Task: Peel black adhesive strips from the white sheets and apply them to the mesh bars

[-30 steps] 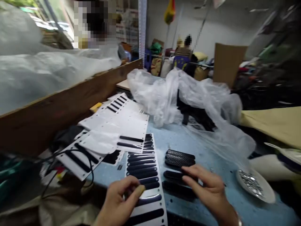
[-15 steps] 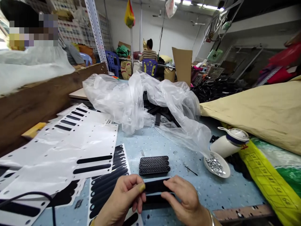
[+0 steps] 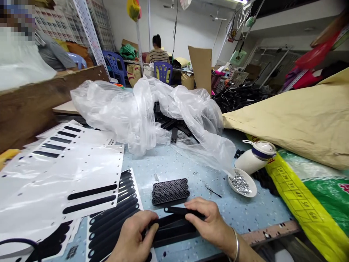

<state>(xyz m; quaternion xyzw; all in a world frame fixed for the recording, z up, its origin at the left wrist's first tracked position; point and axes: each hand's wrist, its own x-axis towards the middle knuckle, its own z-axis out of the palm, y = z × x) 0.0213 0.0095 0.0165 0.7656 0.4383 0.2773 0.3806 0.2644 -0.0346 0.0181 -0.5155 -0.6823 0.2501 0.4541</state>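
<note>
In my right hand (image 3: 209, 222), closed between thumb and fingers, is a thin black strip (image 3: 177, 211) with a small hole at its rounded end. My left hand (image 3: 139, 233) pinches the left end of a flat black bar (image 3: 170, 219), which lies just below that strip. Another black bar (image 3: 177, 233) rests on the table in front, between both hands. Several black bars with a textured face (image 3: 170, 191) lie side by side just beyond my hands. Beside my left hand is a white backing sheet (image 3: 133, 176) with black adhesive strips (image 3: 114, 220), partly covered by the hand.
White sheets (image 3: 92, 160) spread over the left. A plastic bag (image 3: 144, 120) with black parts sits behind. To the right are a bowl (image 3: 254, 187) of small metal pieces, a white flask (image 3: 249, 162) and a yellow-green sack (image 3: 294, 203). Another person (image 3: 159, 55) sits far back.
The thin strip in my right hand now shows apart from the bar, its holed end free. My left hand has stayed at the bar's left end. The view has shifted right.
</note>
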